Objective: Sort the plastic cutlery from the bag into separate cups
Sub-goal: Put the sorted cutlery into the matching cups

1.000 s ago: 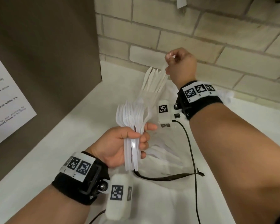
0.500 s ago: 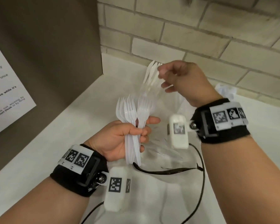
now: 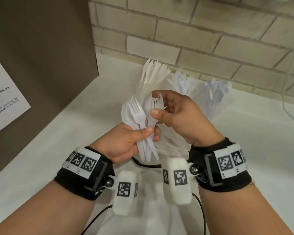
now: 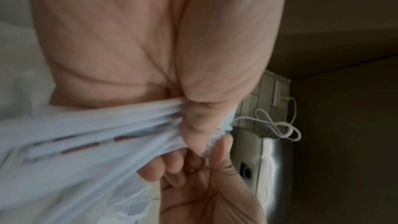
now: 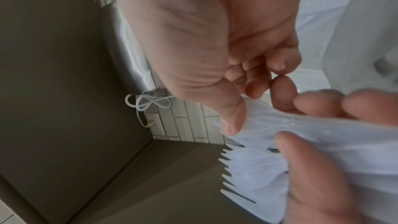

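Note:
My left hand [image 3: 143, 133] grips a bunch of white plastic forks [image 3: 136, 114] by the handles, tines up, above the counter. My right hand [image 3: 159, 112] pinches one fork [image 3: 155, 103] at the right side of that bunch, thumb on its neck. The left wrist view shows the handles [image 4: 86, 134] crossing my left palm. The tines [image 5: 234, 168] and my right thumb [image 5: 232, 122] fill the right wrist view. Behind the hands stand three clear cups: knives [image 3: 153, 72], forks [image 3: 185, 82], spoons [image 3: 217, 94]. The clear bag [image 3: 170, 145] lies crumpled under my hands.
A brown panel [image 3: 41, 56] with a paper notice [image 3: 3, 99] closes off the left side. The brick wall [image 3: 193, 39] runs along the back of the white counter [image 3: 66, 133]. A black cable [image 3: 146, 165] trails below my wrists. A white cord [image 3: 290, 112] hangs at right.
My right hand came down from the knife cup at the back to the fork bunch and took hold of a piece there. The left hand kept its grip.

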The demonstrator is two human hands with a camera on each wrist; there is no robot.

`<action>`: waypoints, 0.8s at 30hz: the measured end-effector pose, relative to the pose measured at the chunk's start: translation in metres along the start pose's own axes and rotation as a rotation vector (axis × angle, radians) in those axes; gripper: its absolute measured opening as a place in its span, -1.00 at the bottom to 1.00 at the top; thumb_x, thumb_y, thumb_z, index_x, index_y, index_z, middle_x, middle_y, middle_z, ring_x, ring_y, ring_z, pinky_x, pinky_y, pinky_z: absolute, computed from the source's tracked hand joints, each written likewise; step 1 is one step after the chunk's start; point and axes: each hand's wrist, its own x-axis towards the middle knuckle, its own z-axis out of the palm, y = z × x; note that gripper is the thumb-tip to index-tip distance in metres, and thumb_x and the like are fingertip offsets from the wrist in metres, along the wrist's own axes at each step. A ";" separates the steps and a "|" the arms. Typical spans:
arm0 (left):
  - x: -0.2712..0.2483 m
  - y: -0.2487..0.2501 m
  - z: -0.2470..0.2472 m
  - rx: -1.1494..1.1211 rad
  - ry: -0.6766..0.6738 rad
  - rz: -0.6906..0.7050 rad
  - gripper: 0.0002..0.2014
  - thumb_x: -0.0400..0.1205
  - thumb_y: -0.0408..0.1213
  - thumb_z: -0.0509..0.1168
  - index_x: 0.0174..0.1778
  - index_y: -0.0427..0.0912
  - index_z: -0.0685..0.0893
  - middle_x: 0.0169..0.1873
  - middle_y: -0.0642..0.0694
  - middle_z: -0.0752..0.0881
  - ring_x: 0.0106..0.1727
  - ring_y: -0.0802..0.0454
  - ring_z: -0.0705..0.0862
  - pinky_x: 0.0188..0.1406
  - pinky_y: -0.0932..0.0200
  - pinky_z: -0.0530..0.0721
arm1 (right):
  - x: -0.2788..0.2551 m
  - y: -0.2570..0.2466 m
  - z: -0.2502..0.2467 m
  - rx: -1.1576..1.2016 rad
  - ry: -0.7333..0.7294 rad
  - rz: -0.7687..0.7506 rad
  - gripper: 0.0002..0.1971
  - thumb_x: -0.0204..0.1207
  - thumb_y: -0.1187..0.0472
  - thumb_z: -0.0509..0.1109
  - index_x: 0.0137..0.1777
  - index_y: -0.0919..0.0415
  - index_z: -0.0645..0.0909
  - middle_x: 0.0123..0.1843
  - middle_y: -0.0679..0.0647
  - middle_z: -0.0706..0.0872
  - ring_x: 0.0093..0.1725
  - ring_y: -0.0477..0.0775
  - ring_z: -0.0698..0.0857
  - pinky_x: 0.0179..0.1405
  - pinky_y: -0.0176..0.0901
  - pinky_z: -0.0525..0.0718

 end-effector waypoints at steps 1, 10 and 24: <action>-0.001 0.000 0.001 0.003 0.015 -0.005 -0.79 0.57 -0.40 0.30 0.10 -0.24 0.67 -0.19 -0.17 0.78 -0.13 -0.01 0.78 -0.04 0.13 0.77 | -0.001 0.000 0.000 0.017 -0.016 -0.002 -0.57 0.53 0.35 0.43 0.40 0.16 0.54 0.10 0.21 0.74 -0.29 -0.12 0.67 -0.37 -0.50 0.54; 0.001 0.003 0.006 0.124 0.107 -0.007 -0.63 0.65 -0.26 0.27 0.38 -0.25 0.58 0.23 -0.30 0.71 0.26 -0.19 0.70 0.36 -0.14 0.59 | -0.005 -0.001 0.005 -0.171 -0.006 -0.035 -0.47 0.44 0.15 0.55 0.40 0.06 0.52 0.10 0.07 0.74 -0.23 0.08 0.79 -0.16 -0.04 0.80; 0.001 0.003 0.006 0.094 0.100 -0.025 -0.64 0.71 -0.35 0.12 0.43 -0.27 0.52 0.31 -0.38 0.64 0.31 -0.30 0.65 0.36 -0.26 0.54 | -0.004 -0.004 0.009 0.238 0.041 0.161 -0.75 0.66 0.38 0.18 0.28 0.26 0.52 -0.19 0.13 0.72 -0.64 -0.22 0.59 -0.71 -0.40 0.46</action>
